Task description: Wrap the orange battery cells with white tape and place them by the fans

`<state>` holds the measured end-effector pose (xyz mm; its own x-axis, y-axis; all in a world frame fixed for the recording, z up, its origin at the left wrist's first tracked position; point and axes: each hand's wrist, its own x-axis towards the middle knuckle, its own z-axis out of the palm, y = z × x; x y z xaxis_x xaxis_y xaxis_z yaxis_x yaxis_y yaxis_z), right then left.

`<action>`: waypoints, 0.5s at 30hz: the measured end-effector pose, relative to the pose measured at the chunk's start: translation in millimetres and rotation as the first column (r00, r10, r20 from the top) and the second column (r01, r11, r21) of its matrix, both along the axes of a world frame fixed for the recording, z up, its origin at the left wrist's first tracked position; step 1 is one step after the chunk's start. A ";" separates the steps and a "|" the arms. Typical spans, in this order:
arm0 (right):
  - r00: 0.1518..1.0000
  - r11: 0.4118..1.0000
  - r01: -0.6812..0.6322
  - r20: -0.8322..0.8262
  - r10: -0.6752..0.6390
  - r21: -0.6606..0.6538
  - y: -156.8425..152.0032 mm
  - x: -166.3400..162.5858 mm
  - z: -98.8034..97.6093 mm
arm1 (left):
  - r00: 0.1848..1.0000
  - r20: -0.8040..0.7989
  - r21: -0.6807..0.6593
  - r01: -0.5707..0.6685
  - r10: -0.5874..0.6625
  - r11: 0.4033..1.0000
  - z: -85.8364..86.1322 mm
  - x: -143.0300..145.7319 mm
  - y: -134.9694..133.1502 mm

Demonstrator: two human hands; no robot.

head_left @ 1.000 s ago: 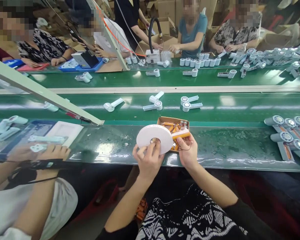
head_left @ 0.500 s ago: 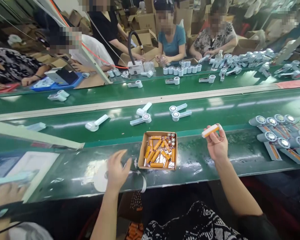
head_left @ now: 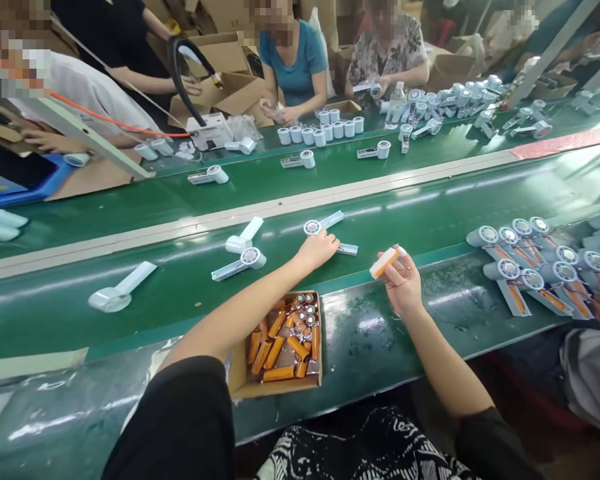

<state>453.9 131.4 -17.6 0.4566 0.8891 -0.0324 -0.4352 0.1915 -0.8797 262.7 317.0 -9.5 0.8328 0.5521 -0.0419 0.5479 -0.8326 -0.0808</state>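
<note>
Five fan bodies on belt beyond cardboard box; your left hand over one, grip hidden, cannot tell. Your right hand: grip pinching one orange battery, right of box.

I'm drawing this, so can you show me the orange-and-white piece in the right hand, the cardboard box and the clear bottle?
Orange-and-white piece (head_left: pixel 385 263): head view, middle of its side.
Cardboard box (head_left: pixel 237 377): head view, bare left wall.
Clear bottle (head_left: pixel 395 107): head view, its body.

Free bench between box and right forearm; fans beyond
</note>
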 end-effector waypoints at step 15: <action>0.626 0.979 -0.169 0.755 0.193 -0.110 99.3 38.3 -46.1 | 0.980 -0.014 -0.359 -0.188 0.196 0.914 -11.4 39.5 21.9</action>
